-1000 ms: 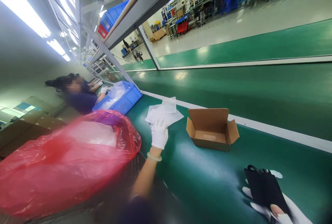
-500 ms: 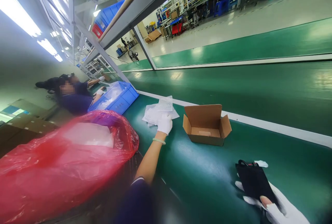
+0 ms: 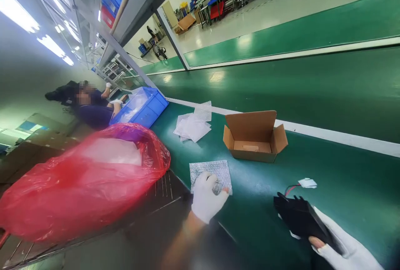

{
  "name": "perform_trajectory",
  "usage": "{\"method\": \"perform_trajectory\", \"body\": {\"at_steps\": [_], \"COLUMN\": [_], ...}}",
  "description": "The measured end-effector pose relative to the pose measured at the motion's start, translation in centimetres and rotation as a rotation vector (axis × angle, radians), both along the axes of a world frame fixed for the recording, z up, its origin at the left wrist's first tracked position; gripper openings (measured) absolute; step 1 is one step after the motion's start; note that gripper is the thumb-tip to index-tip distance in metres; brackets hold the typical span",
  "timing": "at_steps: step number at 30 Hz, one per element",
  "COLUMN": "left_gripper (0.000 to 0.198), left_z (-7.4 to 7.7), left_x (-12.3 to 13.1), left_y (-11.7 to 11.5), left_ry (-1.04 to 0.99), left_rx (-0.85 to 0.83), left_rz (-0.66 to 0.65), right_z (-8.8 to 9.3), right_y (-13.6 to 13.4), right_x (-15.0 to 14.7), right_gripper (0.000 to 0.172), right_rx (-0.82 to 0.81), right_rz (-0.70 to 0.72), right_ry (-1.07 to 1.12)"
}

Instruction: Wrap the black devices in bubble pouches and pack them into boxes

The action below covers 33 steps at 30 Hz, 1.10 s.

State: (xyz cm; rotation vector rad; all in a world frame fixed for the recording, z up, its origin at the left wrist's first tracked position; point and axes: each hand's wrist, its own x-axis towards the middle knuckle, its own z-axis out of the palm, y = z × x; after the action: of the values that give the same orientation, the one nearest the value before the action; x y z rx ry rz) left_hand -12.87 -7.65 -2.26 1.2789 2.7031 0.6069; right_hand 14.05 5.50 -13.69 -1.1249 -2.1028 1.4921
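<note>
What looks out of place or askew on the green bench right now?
Nothing is spilled or damaged. The left hand presses one bubble-wrap bag flat, apart from the loose, uneven stack of bags. The right hand holds a black part with its wire trailing. The open carton sits square.

Left hand (image 3: 206, 198) presses flat, fingers (image 3: 218, 197) spread; right hand (image 3: 339, 247) grips, thumb on top.
</note>
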Motion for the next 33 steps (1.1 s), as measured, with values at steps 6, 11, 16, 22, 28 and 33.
{"method": "perform_trajectory", "body": {"at_steps": [6, 11, 16, 22, 28, 33], "left_gripper": [0.009, 0.009, 0.008, 0.011, 0.014, 0.015], "left_z": [-1.3, -1.9, -0.6, 1.4, 2.7, 3.0], "left_x": [0.1, -0.1, 1.6, 1.5, 1.9, 3.0], "left_y": [4.9, 3.7, 1.3, -0.1, -0.3, 0.6], "left_ry": [-0.160, -0.363, -0.664, -0.523, -0.201, -0.055], "left_rx": [-0.154, -0.114, 0.073, 0.239, 0.101, 0.152], "left_rz": [0.097, -0.090, -0.258, -0.317, -0.327, -0.179], "right_z": [5.2, 8.3, 8.5, 7.8, 7.6, 8.2], "right_y": [-0.5, -0.8, -1.1, -0.6, -0.6, -2.0], "right_x": [-2.6, -3.6, -3.9, -4.9, -5.3, -5.3], "right_gripper": [0.063, 0.058, 0.062, 0.090, 0.088, 0.071], "right_rx": [-0.022, -0.003, -0.237, -0.481, -0.309, 0.075], "right_rz": [0.349, 0.469, 0.548, 0.631, 0.447, 0.326], "right_ry": [-0.073, -0.092, -0.011, -0.034, -0.041, -0.139]}}
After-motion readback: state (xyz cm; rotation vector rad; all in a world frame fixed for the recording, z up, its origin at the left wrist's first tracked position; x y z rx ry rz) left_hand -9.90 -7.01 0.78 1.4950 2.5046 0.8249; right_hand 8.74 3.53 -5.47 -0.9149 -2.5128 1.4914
